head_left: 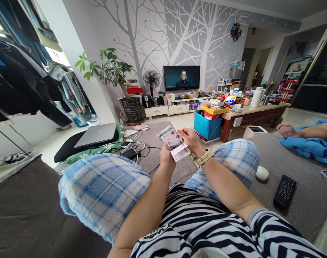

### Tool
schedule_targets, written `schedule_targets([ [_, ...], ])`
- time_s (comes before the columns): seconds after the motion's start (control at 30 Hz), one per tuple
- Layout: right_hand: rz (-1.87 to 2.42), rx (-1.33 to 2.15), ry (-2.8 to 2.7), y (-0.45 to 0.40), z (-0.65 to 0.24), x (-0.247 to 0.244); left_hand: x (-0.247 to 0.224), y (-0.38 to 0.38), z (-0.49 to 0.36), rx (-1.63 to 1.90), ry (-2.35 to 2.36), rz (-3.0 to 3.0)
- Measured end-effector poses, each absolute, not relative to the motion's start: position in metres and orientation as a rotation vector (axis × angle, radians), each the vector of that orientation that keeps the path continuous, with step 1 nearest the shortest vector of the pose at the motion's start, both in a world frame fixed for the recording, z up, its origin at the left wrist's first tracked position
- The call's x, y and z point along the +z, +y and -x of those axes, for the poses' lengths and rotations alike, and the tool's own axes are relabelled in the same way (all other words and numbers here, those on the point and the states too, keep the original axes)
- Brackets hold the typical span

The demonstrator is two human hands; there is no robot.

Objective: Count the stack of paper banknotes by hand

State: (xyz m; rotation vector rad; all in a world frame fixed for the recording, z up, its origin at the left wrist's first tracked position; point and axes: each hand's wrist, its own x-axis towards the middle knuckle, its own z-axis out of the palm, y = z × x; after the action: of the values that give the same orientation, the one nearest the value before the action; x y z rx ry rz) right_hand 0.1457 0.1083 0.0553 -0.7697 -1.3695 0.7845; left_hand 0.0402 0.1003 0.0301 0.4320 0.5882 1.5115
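In front of my lap, between my raised knees, I hold a small printed paper packet with a pale front, purple marks and a teal edge. A white folded part hangs at its lower end; whether it is a flap or a separate sheet I cannot tell. My left hand grips the packet from the lower left, thumb on its front. At the upper right side, my right hand pinches its edge with curled fingers. A beige watch is on my right wrist.
A closed laptop lies on cushions to the left, beside cables and a black adapter. On the sofa at right are a white mouse and a black remote. Another person's foot rests farther right. A cluttered table stands ahead.
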Motion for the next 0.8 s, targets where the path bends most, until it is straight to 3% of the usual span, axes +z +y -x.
schedule_targets([
  [0.5, 0.806, 0.88, -1.397, 0.106, -0.146, 0.055, 0.027, 0.101, -0.038, 1.492, 0.567, -0.458],
  [0.8, 0.975, 0.662, -1.26, 0.123, -0.152, 0.043, 0.023, 0.103, -0.036, 1.462, 0.514, -0.51],
])
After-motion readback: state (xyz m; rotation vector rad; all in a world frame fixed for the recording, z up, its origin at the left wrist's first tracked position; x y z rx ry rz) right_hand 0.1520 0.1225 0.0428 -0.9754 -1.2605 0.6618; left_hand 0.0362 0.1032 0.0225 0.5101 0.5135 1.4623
